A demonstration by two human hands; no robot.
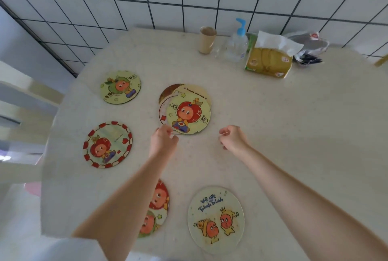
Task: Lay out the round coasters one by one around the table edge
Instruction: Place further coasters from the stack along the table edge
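A loose stack of round cartoon coasters (189,111) lies in the middle of the pale table (294,135). Single coasters lie around the left and near edge: a green one (120,87), a red-bordered one (107,145), one (159,206) partly hidden under my left forearm, and a "we are" one (216,219). My left hand (163,141) has its fingertips at the near-left rim of the stack, fingers curled; I cannot tell if it grips a coaster. My right hand (233,138) hovers to the right of the stack, fingers loosely curled, holding nothing.
At the back by the tiled wall stand a paper cup (206,40), a pump bottle (237,44), a tissue pack (269,59) and a crumpled bag (308,49). A white chair (23,101) stands at the table's left.
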